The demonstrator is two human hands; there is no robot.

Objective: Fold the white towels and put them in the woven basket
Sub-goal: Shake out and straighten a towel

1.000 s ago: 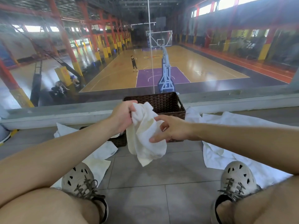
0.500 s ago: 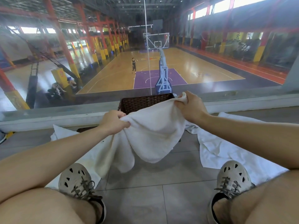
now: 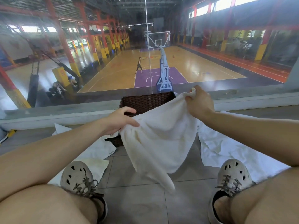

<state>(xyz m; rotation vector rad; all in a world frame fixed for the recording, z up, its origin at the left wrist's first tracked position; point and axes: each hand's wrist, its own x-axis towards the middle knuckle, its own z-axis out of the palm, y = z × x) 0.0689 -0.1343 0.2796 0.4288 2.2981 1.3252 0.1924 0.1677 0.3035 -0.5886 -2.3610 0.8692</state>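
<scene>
A white towel (image 3: 159,141) hangs spread in the air between my hands, its lower corner drooping toward the floor. My right hand (image 3: 199,103) pinches its upper right corner, raised above the basket's rim. My left hand (image 3: 120,120) holds the left edge lower down, thumb on top of the cloth. The dark woven basket (image 3: 145,101) stands on the floor just behind the towel, against the window ledge; its front and inside are mostly hidden by the cloth.
More white towels lie on the grey tile floor: one to the left (image 3: 97,152) by my left shoe (image 3: 79,178), a larger one on the right (image 3: 226,151) under my right shoe (image 3: 233,177). A glass wall and ledge (image 3: 64,113) close the far side.
The towel went from a bunched wad held in front of the basket to spread wide. My right hand moved up and right with a corner; my left hand shifted its hold along the left edge.
</scene>
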